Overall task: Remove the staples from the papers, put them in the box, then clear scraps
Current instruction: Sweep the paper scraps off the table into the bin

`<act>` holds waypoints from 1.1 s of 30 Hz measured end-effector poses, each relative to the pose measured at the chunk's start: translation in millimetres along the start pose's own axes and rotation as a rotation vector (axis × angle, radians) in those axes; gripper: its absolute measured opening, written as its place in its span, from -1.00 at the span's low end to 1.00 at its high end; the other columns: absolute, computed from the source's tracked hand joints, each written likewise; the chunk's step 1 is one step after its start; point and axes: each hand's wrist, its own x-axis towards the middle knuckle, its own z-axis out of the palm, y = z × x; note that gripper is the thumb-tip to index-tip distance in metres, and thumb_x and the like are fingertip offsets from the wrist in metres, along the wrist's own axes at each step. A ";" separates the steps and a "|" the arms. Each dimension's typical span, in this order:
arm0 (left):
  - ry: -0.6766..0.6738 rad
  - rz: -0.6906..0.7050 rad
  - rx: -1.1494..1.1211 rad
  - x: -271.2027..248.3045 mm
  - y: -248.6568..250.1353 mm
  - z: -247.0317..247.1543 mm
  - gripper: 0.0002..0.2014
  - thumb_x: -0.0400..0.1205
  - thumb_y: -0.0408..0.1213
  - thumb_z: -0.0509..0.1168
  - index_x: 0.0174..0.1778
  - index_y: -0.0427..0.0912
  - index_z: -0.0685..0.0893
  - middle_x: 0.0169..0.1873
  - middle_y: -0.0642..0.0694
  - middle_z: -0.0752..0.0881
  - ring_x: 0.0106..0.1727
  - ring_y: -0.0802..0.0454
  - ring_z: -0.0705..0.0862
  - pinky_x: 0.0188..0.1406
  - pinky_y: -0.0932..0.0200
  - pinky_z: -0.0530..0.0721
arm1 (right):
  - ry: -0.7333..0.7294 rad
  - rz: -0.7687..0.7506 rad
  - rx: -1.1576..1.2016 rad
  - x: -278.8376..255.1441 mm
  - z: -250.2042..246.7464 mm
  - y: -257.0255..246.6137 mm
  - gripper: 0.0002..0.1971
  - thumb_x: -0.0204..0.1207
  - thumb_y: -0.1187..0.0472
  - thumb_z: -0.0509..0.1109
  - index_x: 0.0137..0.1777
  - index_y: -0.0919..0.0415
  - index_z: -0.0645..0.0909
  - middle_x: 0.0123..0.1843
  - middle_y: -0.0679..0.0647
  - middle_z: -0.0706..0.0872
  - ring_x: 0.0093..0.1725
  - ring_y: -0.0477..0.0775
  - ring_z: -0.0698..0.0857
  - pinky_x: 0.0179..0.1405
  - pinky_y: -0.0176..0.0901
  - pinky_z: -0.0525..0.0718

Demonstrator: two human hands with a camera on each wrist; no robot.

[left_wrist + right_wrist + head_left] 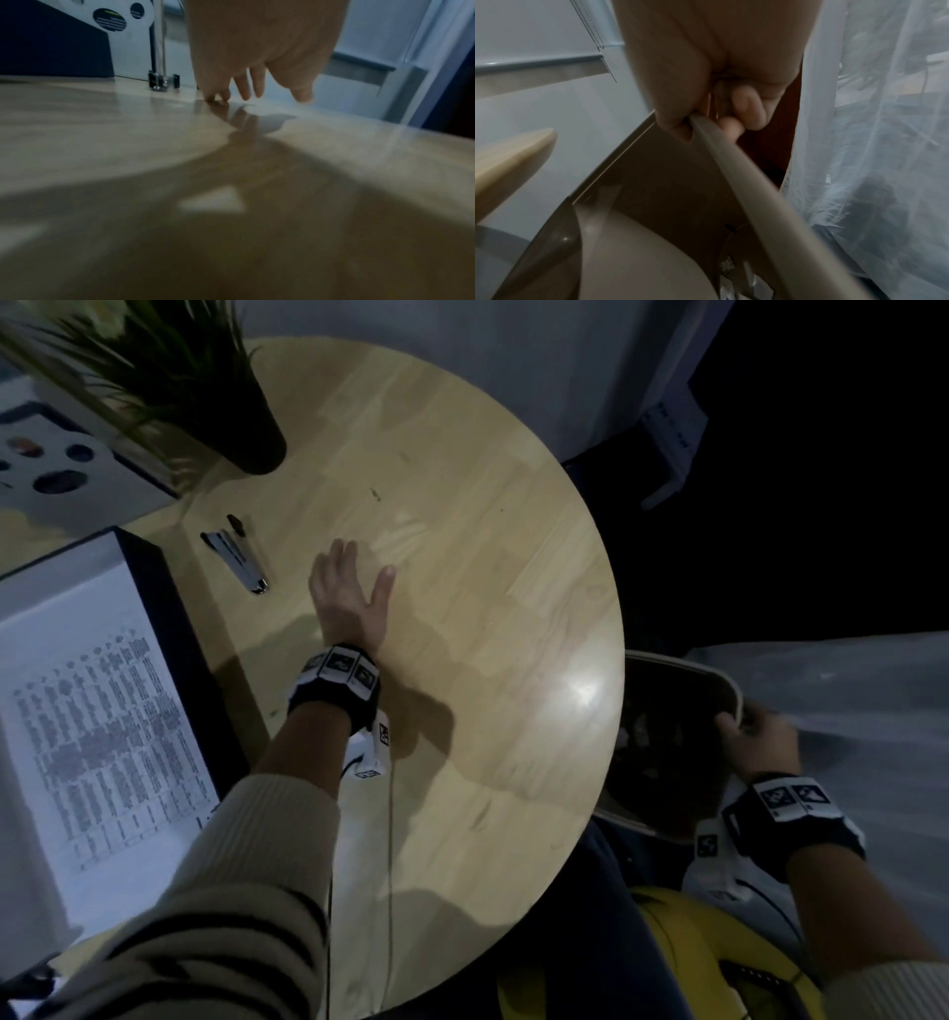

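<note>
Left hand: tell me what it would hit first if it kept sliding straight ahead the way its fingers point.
Probably nothing: the left hand points across bare table toward the far edge. The stapler and plant pot sit off to its left, though depth is uncertain.

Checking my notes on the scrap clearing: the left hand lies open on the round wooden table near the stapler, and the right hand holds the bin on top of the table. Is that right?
Not quite. The right hand holds the bin by its rim beside the round wooden table, below its edge, not on top; the head view shows it. The left hand does lie open on the table near the stapler.
</note>
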 end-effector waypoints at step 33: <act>-0.297 0.198 0.361 10.5 100.9 60.3 -0.30 0.70 0.13 -0.20 0.62 -0.29 -0.15 0.64 -0.36 -0.18 0.66 -0.24 -0.23 0.62 -0.14 -0.30 | -0.037 -0.003 0.128 22.8 -32.1 1.2 -0.69 0.51 0.18 0.31 0.23 0.25 0.61 0.07 0.40 0.74 0.12 0.41 0.69 0.18 0.33 0.63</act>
